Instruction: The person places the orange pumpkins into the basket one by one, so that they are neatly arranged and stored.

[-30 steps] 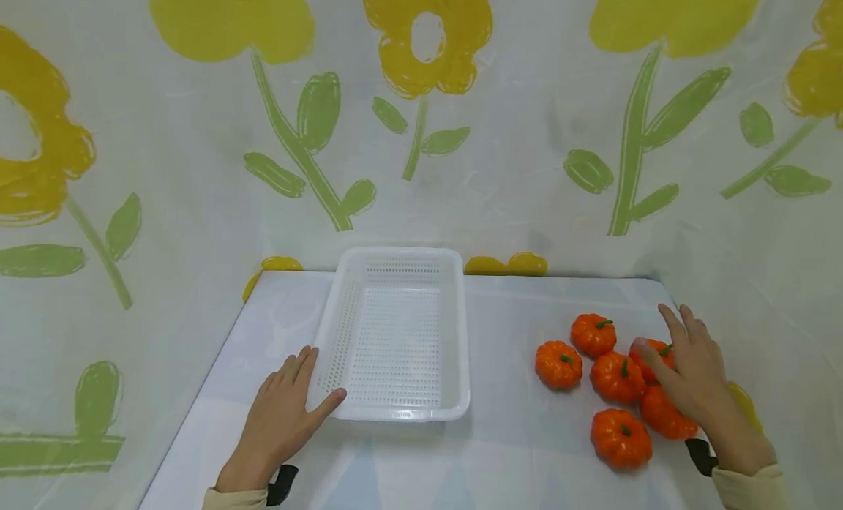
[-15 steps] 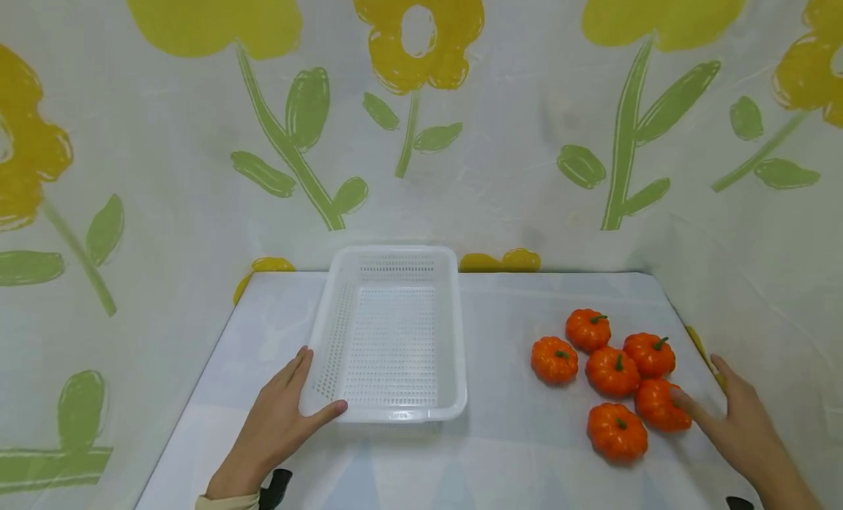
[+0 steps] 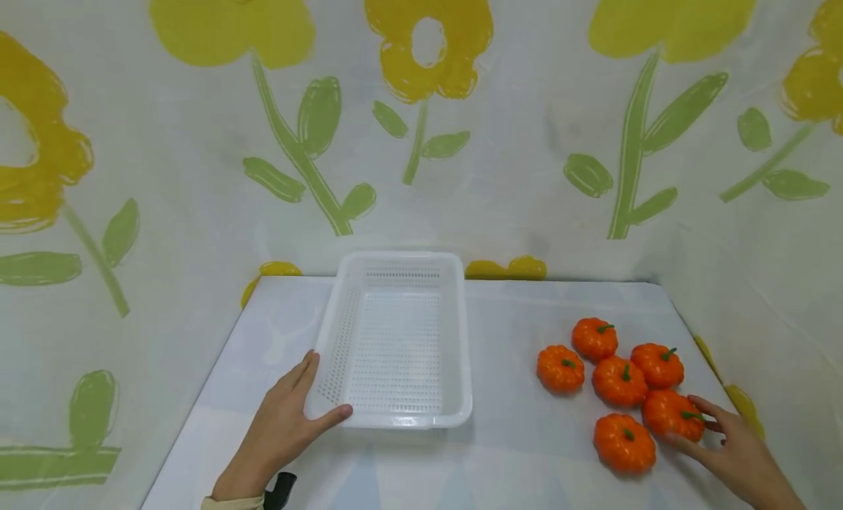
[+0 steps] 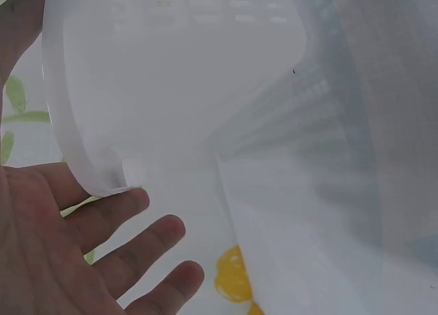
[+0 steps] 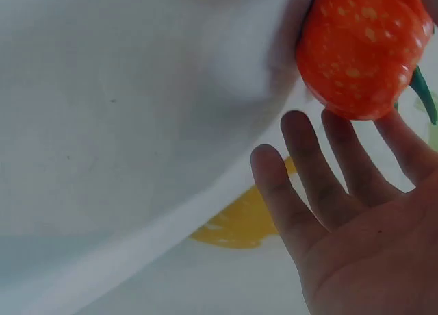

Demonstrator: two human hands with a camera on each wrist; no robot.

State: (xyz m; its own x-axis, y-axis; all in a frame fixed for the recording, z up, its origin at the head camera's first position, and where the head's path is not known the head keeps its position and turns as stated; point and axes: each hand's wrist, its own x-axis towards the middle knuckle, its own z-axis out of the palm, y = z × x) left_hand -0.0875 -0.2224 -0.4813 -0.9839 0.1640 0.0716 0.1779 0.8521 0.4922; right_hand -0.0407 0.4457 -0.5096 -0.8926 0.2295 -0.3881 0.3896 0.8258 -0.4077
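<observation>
A white perforated basket stands left of centre. My left hand spans its near left corner, thumb at the near rim and fingers along the left side; in the left wrist view the hand has extended, spread fingers by the rim. My right hand is at the right side of an orange pumpkin, with thumb and forefinger tips against it. In the right wrist view, fingertips of the extended hand meet the pumpkin; the thumb is mostly cut off.
Several other orange pumpkins lie close by, including one at the left, one at the back and one nearest the front. A flowered cloth rises behind the white table.
My right hand has moved from over the pumpkins out to the right, then back in against the right front pumpkin. That pumpkin's stem now shows. My left hand has stayed at the basket.
</observation>
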